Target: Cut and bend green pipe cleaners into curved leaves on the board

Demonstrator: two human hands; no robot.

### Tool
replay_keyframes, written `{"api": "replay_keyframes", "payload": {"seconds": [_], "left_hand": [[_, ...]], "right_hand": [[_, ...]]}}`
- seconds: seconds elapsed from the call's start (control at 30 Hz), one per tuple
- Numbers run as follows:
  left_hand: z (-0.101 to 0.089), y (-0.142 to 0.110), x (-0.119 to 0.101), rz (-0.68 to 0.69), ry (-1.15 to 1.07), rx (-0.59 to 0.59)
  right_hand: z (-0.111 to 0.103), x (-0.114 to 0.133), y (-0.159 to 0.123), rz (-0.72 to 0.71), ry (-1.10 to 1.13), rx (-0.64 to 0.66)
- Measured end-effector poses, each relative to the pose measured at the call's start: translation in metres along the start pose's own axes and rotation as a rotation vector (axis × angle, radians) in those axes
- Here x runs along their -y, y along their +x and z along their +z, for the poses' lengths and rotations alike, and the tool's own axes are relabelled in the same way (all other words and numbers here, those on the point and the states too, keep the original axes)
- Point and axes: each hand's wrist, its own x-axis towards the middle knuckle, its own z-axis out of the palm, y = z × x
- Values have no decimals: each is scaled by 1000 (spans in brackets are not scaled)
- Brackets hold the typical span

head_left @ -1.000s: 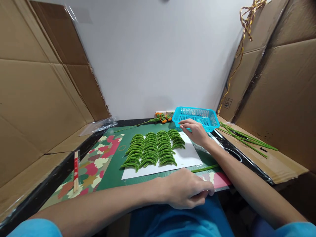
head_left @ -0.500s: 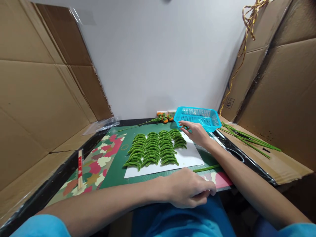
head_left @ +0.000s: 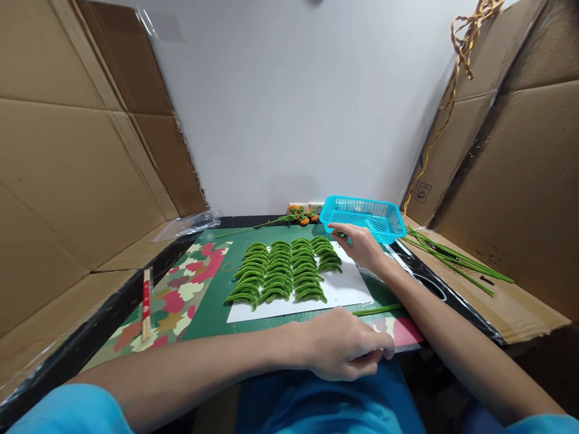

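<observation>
Several rows of green curved fuzzy pieces point(head_left: 284, 271) lie on a white sheet point(head_left: 344, 289) on the green mat point(head_left: 212, 301). My right hand point(head_left: 362, 244) reaches to the far end of the rightmost row, just in front of the blue basket point(head_left: 364, 217). Its fingers are held together with the thumb tucked under, and what they pinch is hidden. My left hand point(head_left: 346, 349) rests at the near edge of the table with its fingers curled closed. A straight green stick point(head_left: 377, 310) lies just beyond it.
Cardboard walls stand on both sides. Long green stems point(head_left: 452, 256) lie on the cardboard at the right. A stem with orange flowers point(head_left: 298, 215) lies at the back. Wrapped chopsticks point(head_left: 146, 304) sit at the left, and a clear plastic bag point(head_left: 185, 224) at the back left.
Both hands stay almost where they were. The view has shifted slightly.
</observation>
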Motion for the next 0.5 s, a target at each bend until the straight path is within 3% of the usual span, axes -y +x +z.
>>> {"api": "replay_keyframes", "payload": {"seconds": [0.33, 0.5], "left_hand": [[0, 0, 0, -13, 6, 28], [0, 0, 0, -8, 2, 28]], "right_hand": [[2, 0, 0, 6, -9, 49], [-11, 2, 4, 90, -43, 106]]}}
